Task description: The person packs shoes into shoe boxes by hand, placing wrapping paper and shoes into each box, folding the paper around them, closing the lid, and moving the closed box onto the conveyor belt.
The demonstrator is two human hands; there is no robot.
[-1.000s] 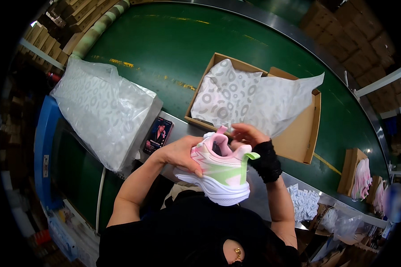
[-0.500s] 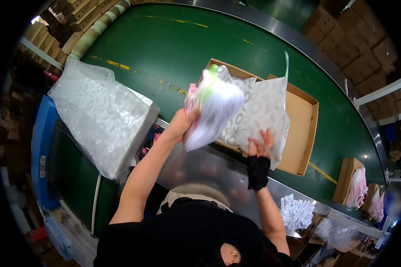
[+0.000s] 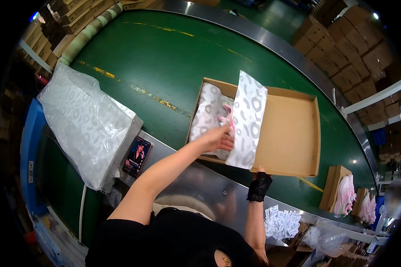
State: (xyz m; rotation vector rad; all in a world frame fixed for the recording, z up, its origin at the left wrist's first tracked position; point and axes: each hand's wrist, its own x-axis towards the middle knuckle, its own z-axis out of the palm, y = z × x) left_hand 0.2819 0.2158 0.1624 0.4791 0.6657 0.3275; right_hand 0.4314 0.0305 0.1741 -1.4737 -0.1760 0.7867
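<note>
An opened cardboard shoe box (image 3: 290, 133) lies on the green conveyor belt in front of me. A pink-and-white shoe (image 3: 227, 116) rests in its left part, partly covered by patterned tissue paper (image 3: 250, 118) that stands up as a flap across the middle. My left hand (image 3: 219, 139) is inside the box against the shoe, its fingers stretched out and apart. More of the tissue paper lines the box's left side. At the near rim, my right hand (image 3: 259, 172), in a black lace wrist cover, grips the box edge; most of its fingers are hidden.
To the left stands a plastic-covered stack of patterned tissue paper (image 3: 87, 124), with a phone (image 3: 137, 156) beside it. A heap of small white packets (image 3: 281, 222) sits right of my right arm. Smaller boxes with pink shoes (image 3: 345, 195) stand far right. Stacked cartons (image 3: 343, 53) rise behind the belt.
My left hand has lowered the shoe from the air into the box's left part. My right hand has moved from the tissue paper to the near rim. The paper flap now stands upright.
</note>
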